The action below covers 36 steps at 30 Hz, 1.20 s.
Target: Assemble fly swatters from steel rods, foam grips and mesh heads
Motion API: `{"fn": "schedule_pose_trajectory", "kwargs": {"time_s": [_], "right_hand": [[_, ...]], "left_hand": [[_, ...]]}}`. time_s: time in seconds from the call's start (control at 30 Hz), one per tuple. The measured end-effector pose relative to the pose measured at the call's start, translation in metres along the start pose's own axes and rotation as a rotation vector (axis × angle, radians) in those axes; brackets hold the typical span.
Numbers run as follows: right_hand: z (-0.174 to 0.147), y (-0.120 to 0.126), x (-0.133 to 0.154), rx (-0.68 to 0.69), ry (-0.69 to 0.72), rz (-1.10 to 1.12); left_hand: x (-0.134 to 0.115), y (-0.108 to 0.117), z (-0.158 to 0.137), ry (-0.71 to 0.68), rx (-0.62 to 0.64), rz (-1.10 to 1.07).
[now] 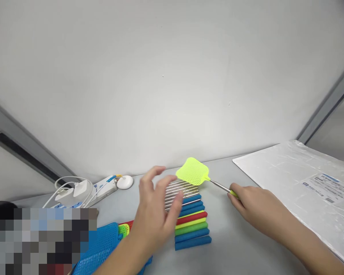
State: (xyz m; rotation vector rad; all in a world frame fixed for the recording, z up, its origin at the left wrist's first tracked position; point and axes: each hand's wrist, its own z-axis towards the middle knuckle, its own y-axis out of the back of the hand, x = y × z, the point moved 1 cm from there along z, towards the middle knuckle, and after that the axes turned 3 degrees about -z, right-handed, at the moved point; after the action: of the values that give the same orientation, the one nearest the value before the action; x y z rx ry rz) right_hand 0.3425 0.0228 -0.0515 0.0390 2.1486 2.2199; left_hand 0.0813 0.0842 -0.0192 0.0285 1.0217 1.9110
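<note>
My right hand (245, 200) is closed around the grip of a fly swatter. Its yellow-green mesh head (193, 172) points left on a thin metal rod. My left hand (157, 208) is open, fingers spread and curved, just left of the swatter head; a small gap seems to separate them. Below the swatter head lies a row of metal rods with blue, red, green and yellow handles (192, 223). Part of the row is hidden behind my left hand. Blue mesh swatter heads (100, 244) lie left of my left forearm, with a green one (124, 230) and a red one showing beside them.
A white power strip (104, 187) with plugged-in adapters and cables stands at the back left, next to a round white device (125, 182). On the right lies a flat, plastic-wrapped white package (298, 179) with a label. A grey-white wall closes off the back.
</note>
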Motion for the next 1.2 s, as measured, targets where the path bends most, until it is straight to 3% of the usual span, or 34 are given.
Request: {"fn": "schedule_pose_trajectory", "kwargs": {"time_s": [0.13, 0.23, 0.3, 0.43, 0.7, 0.83, 0.9, 1.07, 1.2], "right_hand": [[0.000, -0.016, -0.009, 0.083, -0.081, -0.120], [0.001, -0.021, -0.007, 0.140, -0.097, -0.127], [0.003, -0.021, -0.003, 0.157, -0.094, -0.124], [0.006, -0.022, 0.002, 0.185, -0.078, -0.104], [0.009, -0.027, -0.004, 0.180, -0.118, -0.092], [0.010, -0.020, 0.002, 0.098, -0.143, -0.126], [0.012, -0.015, 0.011, 0.033, -0.068, -0.136], [0.032, -0.001, 0.047, 0.019, 0.375, -0.028], [0.075, 0.005, 0.077, -0.025, 0.486, -0.064]], "left_hand": [[-0.020, -0.020, -0.031, -0.203, 0.142, 0.013], [-0.017, -0.044, -0.067, -0.417, 0.117, 0.055], [-0.010, -0.057, -0.089, -0.486, 0.123, 0.088], [0.000, -0.062, -0.109, -0.448, 0.220, 0.140], [-0.019, -0.031, -0.089, -0.293, 0.441, 0.224], [-0.020, -0.021, -0.085, -0.172, 0.549, 0.280], [-0.019, -0.018, -0.084, -0.126, 0.549, 0.307], [-0.013, -0.018, -0.086, -0.134, 0.494, 0.361], [-0.009, -0.024, -0.094, -0.266, 0.411, 0.393]]}}
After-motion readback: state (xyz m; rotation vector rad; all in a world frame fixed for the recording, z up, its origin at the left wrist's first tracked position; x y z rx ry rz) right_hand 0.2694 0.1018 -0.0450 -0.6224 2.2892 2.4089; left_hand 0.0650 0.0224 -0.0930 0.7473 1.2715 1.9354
